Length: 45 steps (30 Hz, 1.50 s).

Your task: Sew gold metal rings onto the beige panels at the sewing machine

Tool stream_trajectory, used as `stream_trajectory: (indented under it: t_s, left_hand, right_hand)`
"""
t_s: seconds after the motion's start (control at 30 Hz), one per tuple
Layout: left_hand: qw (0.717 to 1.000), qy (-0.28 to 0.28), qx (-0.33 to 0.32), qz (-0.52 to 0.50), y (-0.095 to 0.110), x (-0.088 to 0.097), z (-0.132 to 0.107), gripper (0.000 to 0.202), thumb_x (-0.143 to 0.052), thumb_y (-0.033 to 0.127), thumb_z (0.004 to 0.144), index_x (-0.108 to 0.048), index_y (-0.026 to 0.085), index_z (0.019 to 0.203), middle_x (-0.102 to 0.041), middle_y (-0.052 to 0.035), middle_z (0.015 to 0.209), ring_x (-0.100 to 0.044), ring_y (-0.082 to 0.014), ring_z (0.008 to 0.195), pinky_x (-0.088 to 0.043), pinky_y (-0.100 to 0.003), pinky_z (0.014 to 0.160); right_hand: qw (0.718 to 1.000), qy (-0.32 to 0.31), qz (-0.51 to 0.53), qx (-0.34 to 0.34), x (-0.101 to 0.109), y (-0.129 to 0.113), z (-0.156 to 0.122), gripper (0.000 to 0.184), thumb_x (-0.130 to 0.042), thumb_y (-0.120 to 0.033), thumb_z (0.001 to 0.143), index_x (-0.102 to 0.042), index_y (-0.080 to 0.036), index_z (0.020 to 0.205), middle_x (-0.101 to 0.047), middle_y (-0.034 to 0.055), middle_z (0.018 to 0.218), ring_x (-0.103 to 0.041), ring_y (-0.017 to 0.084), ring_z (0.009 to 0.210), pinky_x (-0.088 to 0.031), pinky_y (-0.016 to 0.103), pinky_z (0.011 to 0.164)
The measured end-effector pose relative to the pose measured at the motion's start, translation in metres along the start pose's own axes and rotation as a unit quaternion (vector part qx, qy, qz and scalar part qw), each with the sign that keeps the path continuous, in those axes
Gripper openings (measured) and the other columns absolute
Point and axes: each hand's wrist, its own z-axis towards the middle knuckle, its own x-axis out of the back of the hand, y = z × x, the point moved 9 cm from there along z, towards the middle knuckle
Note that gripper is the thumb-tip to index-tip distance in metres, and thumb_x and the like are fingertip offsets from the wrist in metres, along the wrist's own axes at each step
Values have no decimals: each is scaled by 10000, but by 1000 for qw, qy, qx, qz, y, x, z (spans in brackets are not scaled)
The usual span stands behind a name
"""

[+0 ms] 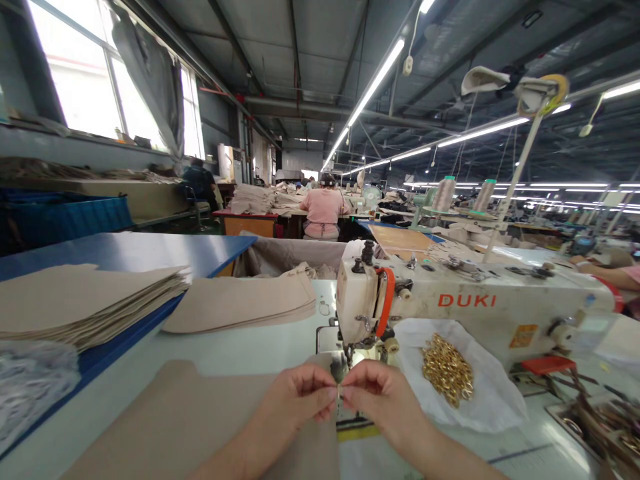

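Observation:
My left hand [305, 397] and my right hand [377, 399] meet fingertip to fingertip just in front of the sewing machine's needle area. Both are closed in a pinch on something tiny between them, too small to make out. Behind them rises the head of a white sewing machine [467, 283] with an orange lever guard. A flat beige fabric piece [200, 413] lies under and left of my left hand. To the right of my right hand, a heap of small gold metal rings or clasps [447, 370] rests on a white cloth [490, 403].
Stacked beige fabric pieces [250, 300] lie behind on the machine table, with a thicker stack [90, 300] on the blue table [150, 250] at left. A plastic bag [35, 387] sits at the left edge. Strips with metal rings [600, 427] lie at lower right. Other people work farther off.

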Motion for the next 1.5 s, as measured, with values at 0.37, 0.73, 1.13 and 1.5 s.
stream_trajectory:
  t_s: [0.37,0.73,1.13,1.5]
  left_hand:
    - [991,31,82,-97,-16,8,-1,510,-776,594,540,-611,170,769,-670,2,617,-582,-116,510,-436,-243,545]
    - [993,-21,109,-45,-9,-6,-10,215,-758,276,580,-605,154,670,-654,6,628,-555,-112,583,-419,-236,603]
    - [978,-18,-28,204,-24,12,-3,72,-561,119,625,-556,176,667,-547,43,639,-493,-125,623,-361,-231,555]
    - [990,77,-7,122,0,17,-4,79,-630,235,582,-588,182,623,-625,20,601,-568,-148,594,-428,-251,588]
  right_hand:
    - [987,2,139,-87,-6,21,5,383,-892,-401,482,-650,-159,655,-665,-6,595,-609,115,544,-471,240,585]
    - [987,-39,126,-96,-14,30,-2,407,-875,-447,513,-628,-164,669,-654,-8,600,-635,140,585,-483,261,613]
    - [989,-46,-139,31,-17,9,-16,233,-741,-147,618,-586,-188,787,-606,-33,685,-576,144,663,-440,249,625]
    - [968,19,-198,152,-10,-17,-16,109,-528,-117,720,-617,-179,719,-636,-1,678,-585,129,617,-446,210,579]
